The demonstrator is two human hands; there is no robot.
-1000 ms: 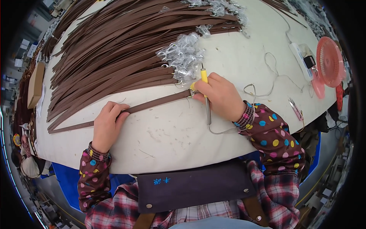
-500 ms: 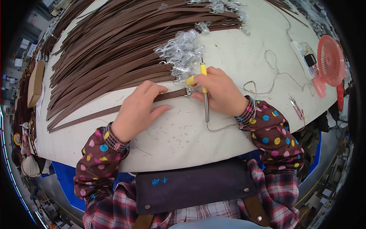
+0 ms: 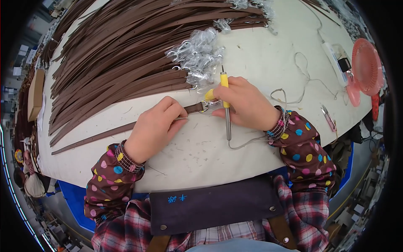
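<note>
A brown strap (image 3: 105, 133) lies slantwise on the pale table, with a metal ring and clasp (image 3: 204, 106) at its right end. My left hand (image 3: 155, 126) rests over the strap near that end, thumb and fingers closed on it. In my right hand (image 3: 247, 103) is a corded pen-shaped tool with a yellow handle (image 3: 225, 86), a thin metal tip pointing away from me and a metal shaft toward me. Yellow wrapping covers a fingertip of this hand, beside the clasp. The right fingertips partly hide the clasp.
Many brown straps (image 3: 117, 67) lie piled beyond my hands, their hardware wrapped in clear plastic (image 3: 199, 52). On the right are a pink fan (image 3: 366, 67), a white power strip (image 3: 334, 59), a loose cord (image 3: 304, 80) and small pink-handled snips (image 3: 328, 119). A cardboard box (image 3: 36, 95) stands left.
My left thumb and fingers have closed together on the strap. The strap's left end has shifted slightly toward me. My right hand has moved a little right, still holding the tool.
</note>
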